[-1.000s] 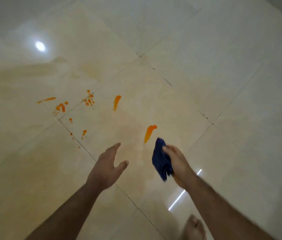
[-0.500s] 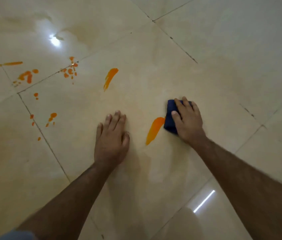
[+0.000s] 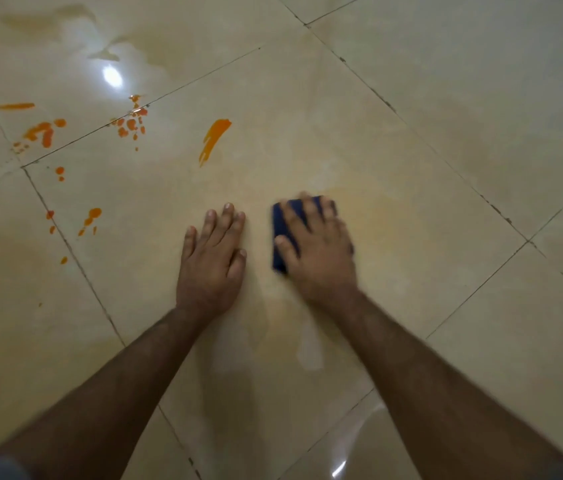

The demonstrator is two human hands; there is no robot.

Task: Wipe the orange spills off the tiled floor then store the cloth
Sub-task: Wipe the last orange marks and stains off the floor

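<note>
My right hand (image 3: 318, 251) lies flat on a folded dark blue cloth (image 3: 279, 233) and presses it onto the glossy cream tiled floor (image 3: 411, 168). Most of the cloth is hidden under the hand. My left hand (image 3: 212, 258) rests flat on the tile just left of it, fingers straight. An orange streak (image 3: 214, 138) lies ahead of my left hand. Further left are orange spatters by the grout line (image 3: 131, 123), a blotch (image 3: 43, 131), a thin smear (image 3: 5, 107) and small drops (image 3: 89, 218).
Dark grout lines cross the floor diagonally. A lamp's reflection (image 3: 112, 76) glares at the upper left, with a pale wet-looking patch around it. A faint orange haze (image 3: 387, 216) marks the tile right of the cloth.
My right hand has slid the cloth leftward over the nearest orange streak, which no longer shows. My left hand has stayed planted on the tile.
</note>
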